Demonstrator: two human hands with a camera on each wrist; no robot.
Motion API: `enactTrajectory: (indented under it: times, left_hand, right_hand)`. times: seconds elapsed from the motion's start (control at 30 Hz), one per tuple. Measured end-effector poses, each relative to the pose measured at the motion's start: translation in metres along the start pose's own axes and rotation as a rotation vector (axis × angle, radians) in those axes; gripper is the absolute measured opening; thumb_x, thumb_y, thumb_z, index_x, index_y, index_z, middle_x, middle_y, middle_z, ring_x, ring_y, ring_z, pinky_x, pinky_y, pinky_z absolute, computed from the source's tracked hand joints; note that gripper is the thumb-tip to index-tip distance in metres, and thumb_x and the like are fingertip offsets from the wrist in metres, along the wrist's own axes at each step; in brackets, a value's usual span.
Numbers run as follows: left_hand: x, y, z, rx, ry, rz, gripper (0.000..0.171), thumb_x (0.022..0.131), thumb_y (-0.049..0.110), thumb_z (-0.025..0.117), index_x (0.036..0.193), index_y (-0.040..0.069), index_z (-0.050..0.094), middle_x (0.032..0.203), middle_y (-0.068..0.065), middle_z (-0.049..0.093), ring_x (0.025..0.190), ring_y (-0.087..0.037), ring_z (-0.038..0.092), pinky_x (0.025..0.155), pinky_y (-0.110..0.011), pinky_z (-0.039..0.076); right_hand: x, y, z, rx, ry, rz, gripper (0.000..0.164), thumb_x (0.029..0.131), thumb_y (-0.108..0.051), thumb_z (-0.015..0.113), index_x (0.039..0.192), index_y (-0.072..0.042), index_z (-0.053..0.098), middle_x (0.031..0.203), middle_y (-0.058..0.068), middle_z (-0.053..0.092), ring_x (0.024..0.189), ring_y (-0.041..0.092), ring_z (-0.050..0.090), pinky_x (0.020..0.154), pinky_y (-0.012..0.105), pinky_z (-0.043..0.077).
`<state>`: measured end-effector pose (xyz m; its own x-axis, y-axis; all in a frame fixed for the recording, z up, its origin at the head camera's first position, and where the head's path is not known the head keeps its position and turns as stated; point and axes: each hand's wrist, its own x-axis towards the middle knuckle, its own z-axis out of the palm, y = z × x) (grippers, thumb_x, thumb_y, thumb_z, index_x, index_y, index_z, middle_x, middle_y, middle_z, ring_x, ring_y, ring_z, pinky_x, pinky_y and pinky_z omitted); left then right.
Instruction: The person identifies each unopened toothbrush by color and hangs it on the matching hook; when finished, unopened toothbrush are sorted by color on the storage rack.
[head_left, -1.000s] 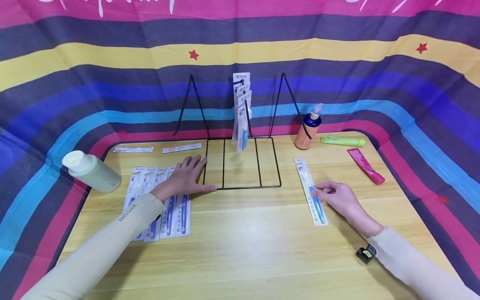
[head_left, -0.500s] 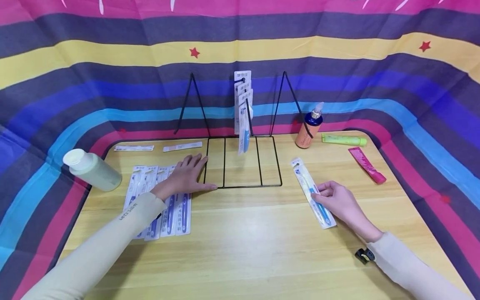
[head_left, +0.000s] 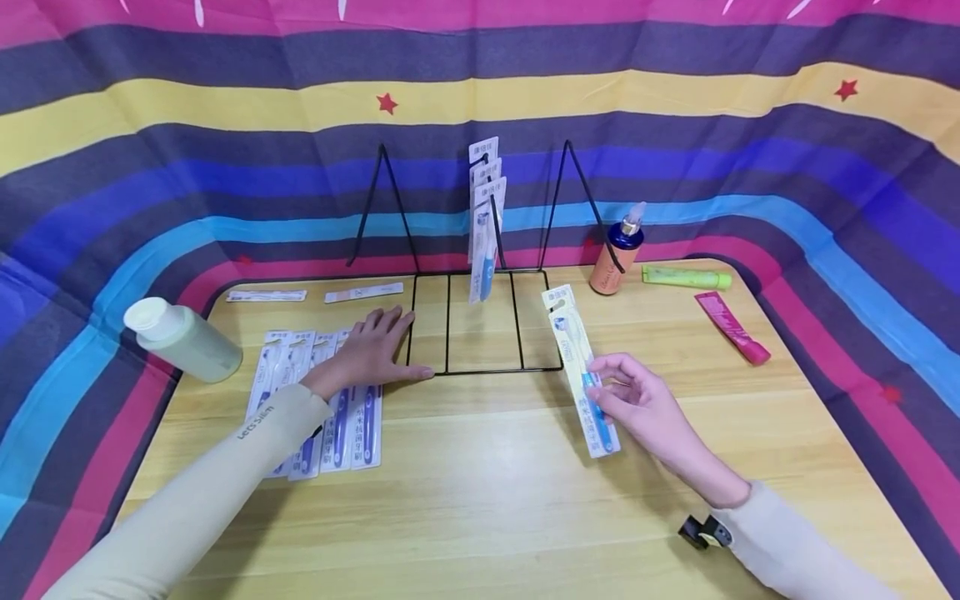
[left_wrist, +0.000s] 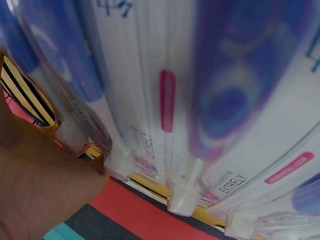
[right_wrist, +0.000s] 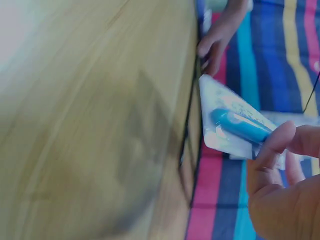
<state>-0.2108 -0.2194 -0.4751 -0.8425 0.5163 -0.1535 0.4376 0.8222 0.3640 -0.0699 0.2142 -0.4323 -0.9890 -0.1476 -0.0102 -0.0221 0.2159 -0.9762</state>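
Observation:
My right hand [head_left: 641,408] pinches a packaged blue toothbrush [head_left: 567,333] by its edge, tilted above the table at the rack's right front corner. In the right wrist view its blue handle [right_wrist: 242,125] shows through the clear pack, between thumb and fingers. My left hand [head_left: 371,348] lies with fingers spread on the left side of a black wire rack [head_left: 487,372]. Under that wrist, several packaged purple toothbrushes [head_left: 367,433] lie side by side, partly covered by the arm; they fill the left wrist view. More packaged toothbrushes [head_left: 483,242] hang from the rack's middle hook.
A pale bottle with a white cap [head_left: 187,342] lies tilted at the left. Two slim packets [head_left: 363,293] lie at the back left. Behind the rack's right hook stands an orange-and-blue pump bottle [head_left: 617,258], beside a green tube [head_left: 686,277] and a magenta tube [head_left: 731,327].
My right hand has lifted the packaged blue toothbrush off the table and carried it left toward the rack. My left hand has stayed in place.

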Motion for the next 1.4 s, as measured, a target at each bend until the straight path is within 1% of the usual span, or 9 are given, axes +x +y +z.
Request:
enactTrajectory:
  times: [0.17,0.27,0.47,0.6,0.73,0.93,1.03,1.2,1.4]
  left_hand:
    - [-0.001,0.004,-0.003,0.026,-0.009,-0.001,0.118,0.093,0.075,0.069,0.172,0.001,0.023,0.176,-0.029,0.018,0.159,-0.057,0.016,0.124,-0.074,0.016]
    - [-0.001,0.005,-0.005,0.033,-0.017,-0.003,0.118,0.093,0.075,0.069,0.173,0.002,0.022,0.177,-0.028,0.017,0.159,-0.056,0.016,0.125,-0.073,0.017]
    - [-0.001,0.004,-0.01,0.016,-0.025,-0.02,0.118,0.093,0.074,0.069,0.173,0.002,0.021,0.177,-0.028,0.017,0.16,-0.056,0.014,0.126,-0.073,0.014]
    - [0.001,0.003,-0.009,0.005,-0.029,-0.01,0.118,0.094,0.073,0.069,0.173,0.002,0.02,0.178,-0.028,0.015,0.16,-0.056,0.012,0.126,-0.072,0.012]
    - [0.004,-0.001,-0.004,0.011,-0.027,-0.008,0.119,0.093,0.076,0.068,0.174,0.004,0.02,0.178,-0.026,0.015,0.16,-0.056,0.011,0.126,-0.072,0.013]
    - [0.009,-0.008,0.003,0.007,-0.006,0.012,0.122,0.09,0.083,0.066,0.174,0.006,0.022,0.178,-0.024,0.016,0.16,-0.054,0.013,0.126,-0.072,0.016]
    - [0.008,-0.009,0.004,0.003,-0.003,0.01,0.123,0.089,0.084,0.066,0.174,0.006,0.022,0.179,-0.023,0.017,0.16,-0.054,0.014,0.126,-0.071,0.016]
    - [0.005,-0.007,0.002,0.017,0.001,0.006,0.123,0.089,0.084,0.065,0.174,0.006,0.023,0.178,-0.024,0.018,0.16,-0.055,0.015,0.126,-0.072,0.016]
    - [0.001,-0.004,0.001,0.018,-0.011,-0.011,0.123,0.09,0.083,0.065,0.174,0.005,0.022,0.178,-0.025,0.016,0.16,-0.055,0.013,0.126,-0.072,0.015]
  right_hand:
    - [-0.005,-0.019,0.017,0.067,0.0,-0.116,0.023,0.104,0.002,0.071,0.126,0.004,0.064,0.116,0.015,0.073,0.1,0.02,0.075,0.075,0.032,0.064]
    - [-0.004,-0.031,0.026,0.097,0.022,-0.167,0.021,0.104,0.004,0.07,0.124,0.003,0.064,0.118,0.015,0.073,0.102,0.02,0.075,0.075,0.031,0.064]
    - [0.011,-0.057,0.043,0.161,0.003,-0.277,0.021,0.104,0.007,0.067,0.125,0.004,0.063,0.119,0.018,0.07,0.101,0.021,0.072,0.075,0.028,0.062]
    - [0.022,-0.066,0.052,0.155,-0.014,-0.325,0.021,0.103,0.007,0.067,0.123,0.002,0.066,0.117,0.018,0.07,0.098,0.023,0.071,0.074,0.029,0.062]
    - [0.031,-0.068,0.062,0.118,-0.021,-0.336,0.02,0.102,0.007,0.068,0.121,0.001,0.067,0.117,0.018,0.07,0.096,0.025,0.07,0.075,0.031,0.062]
    - [0.042,-0.062,0.073,0.109,0.008,-0.31,0.02,0.103,0.003,0.069,0.122,0.0,0.069,0.119,0.017,0.072,0.097,0.028,0.072,0.08,0.034,0.064]
    - [0.053,-0.059,0.077,0.144,-0.003,-0.281,0.023,0.103,-0.001,0.07,0.126,0.0,0.068,0.126,0.015,0.071,0.104,0.031,0.071,0.086,0.039,0.064]
    - [0.079,-0.053,0.083,0.226,-0.05,-0.257,0.038,0.104,-0.012,0.069,0.139,0.001,0.063,0.149,0.008,0.06,0.127,0.034,0.06,0.105,0.041,0.052]
    - [0.106,-0.051,0.089,0.329,-0.098,-0.252,0.044,0.105,-0.018,0.066,0.144,-0.002,0.058,0.154,0.007,0.052,0.136,0.039,0.05,0.104,0.043,0.047]
